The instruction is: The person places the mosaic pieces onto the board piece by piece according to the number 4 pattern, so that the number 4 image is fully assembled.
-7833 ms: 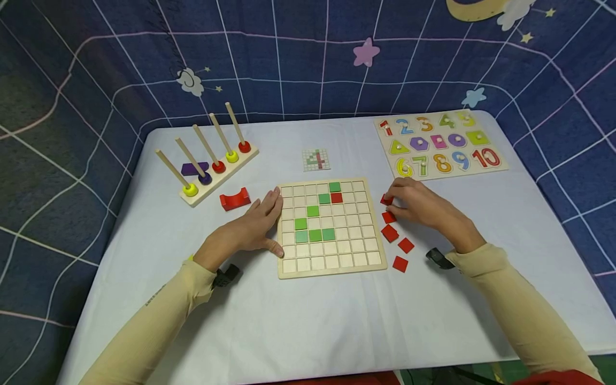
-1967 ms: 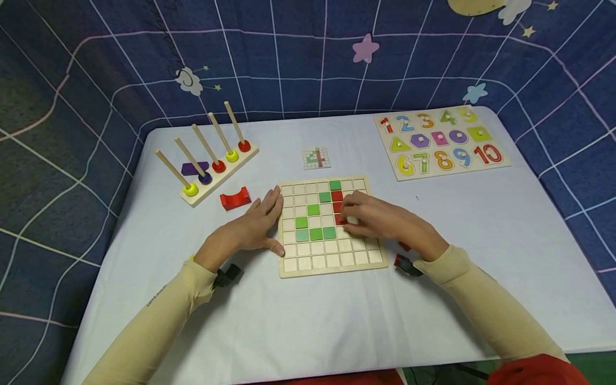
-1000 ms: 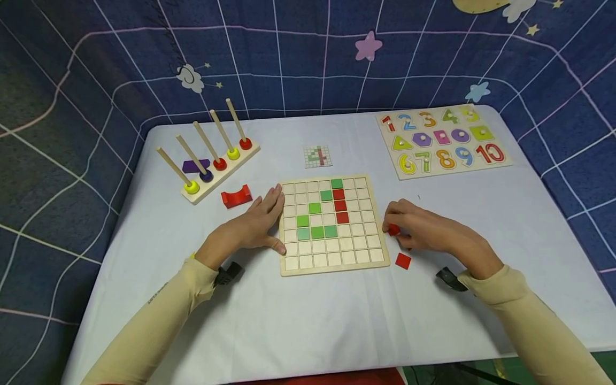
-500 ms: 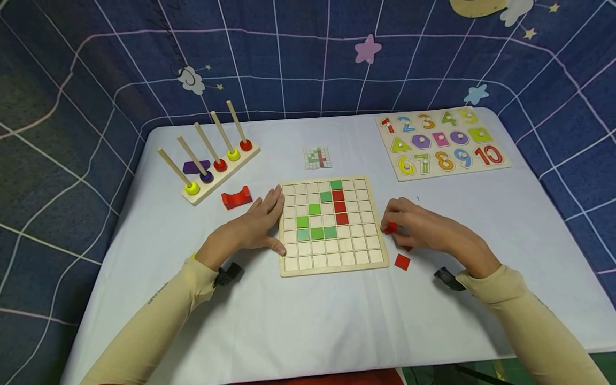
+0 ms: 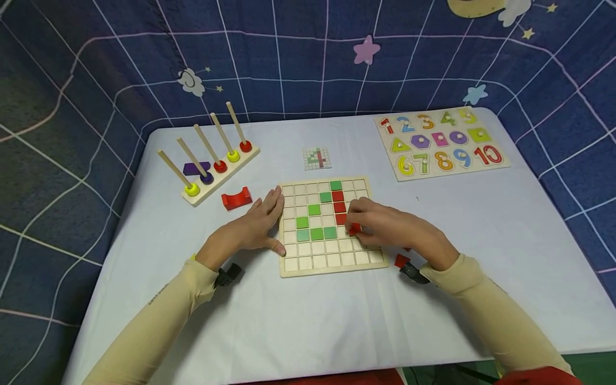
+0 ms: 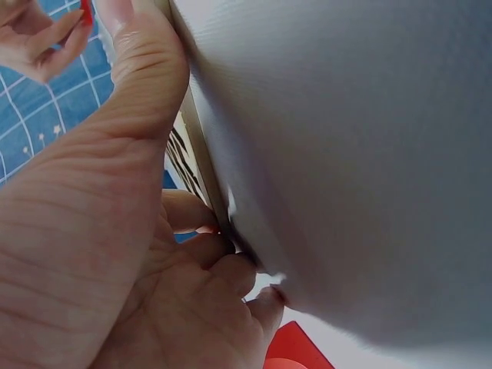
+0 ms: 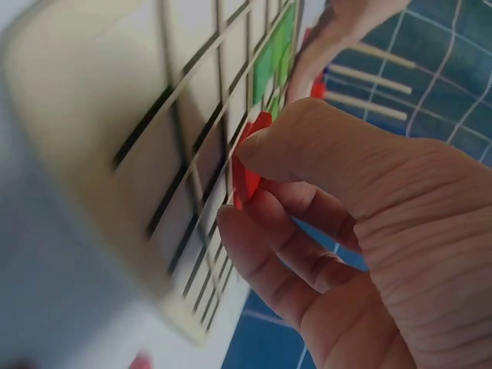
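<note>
Pinching a small red tile (image 5: 354,229) between thumb and fingertips, the right hand (image 5: 392,227) holds it just over the grid board (image 5: 332,270), right of the red column (image 5: 339,206) and the green tiles (image 5: 315,233); it looks thin, stiff and very light, likely smooth enough to slip, so the opposite edges seem the best place to hold it. The left hand (image 5: 255,224) lies flat with straight fingers against the board's left edge, grasping nothing; a spare red tile (image 5: 400,260) lies right of the board.
</note>
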`<state>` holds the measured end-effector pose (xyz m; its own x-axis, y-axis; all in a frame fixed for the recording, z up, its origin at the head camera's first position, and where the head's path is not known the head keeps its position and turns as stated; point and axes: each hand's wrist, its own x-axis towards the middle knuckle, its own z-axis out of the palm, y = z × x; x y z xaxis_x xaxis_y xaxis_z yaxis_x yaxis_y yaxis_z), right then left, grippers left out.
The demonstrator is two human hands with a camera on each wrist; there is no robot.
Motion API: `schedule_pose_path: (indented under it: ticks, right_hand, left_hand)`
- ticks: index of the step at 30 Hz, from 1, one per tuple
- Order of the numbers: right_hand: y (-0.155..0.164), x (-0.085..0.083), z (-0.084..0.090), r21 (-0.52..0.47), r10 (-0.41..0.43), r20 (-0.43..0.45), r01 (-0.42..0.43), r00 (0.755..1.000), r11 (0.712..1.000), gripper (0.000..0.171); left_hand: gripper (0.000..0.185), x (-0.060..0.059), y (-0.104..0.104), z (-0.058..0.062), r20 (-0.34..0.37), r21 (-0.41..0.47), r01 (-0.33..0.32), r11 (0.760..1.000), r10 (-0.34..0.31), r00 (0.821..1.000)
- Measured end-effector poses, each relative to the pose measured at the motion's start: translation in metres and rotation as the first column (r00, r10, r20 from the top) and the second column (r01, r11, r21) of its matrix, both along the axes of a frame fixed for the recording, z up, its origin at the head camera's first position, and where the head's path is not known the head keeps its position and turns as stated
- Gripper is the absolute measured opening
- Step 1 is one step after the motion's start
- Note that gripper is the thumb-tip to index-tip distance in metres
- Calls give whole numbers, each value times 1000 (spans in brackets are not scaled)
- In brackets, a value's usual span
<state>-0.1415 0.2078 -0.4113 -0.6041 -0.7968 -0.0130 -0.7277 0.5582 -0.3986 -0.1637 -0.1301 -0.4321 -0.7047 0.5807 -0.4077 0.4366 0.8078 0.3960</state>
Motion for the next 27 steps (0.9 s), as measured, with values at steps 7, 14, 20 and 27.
schedule_pose_path:
  ticks: [7,14,20,27]
  right_hand:
    - [-16,-4,-7,-26,25,9,-25,1000,999,7]
    - [-18,-4,-13,-110,50,-37,-54,998,993,5]
    - [-18,-3,-14,-115,39,-50,-45,998,992,5]
    - [-18,-1,-13,-118,8,-35,-12,999,993,5]
  left_hand:
    - [137,1,0,-1,-11,14,5,1000,-5,1000]
    - [136,1,-1,0,-19,13,-1,1000,2,1000]
    - [136,0,-1,-1,-12,19,0,1000,0,1000]
    - [136,1,-1,0,-15,18,-1,1000,2,1000]
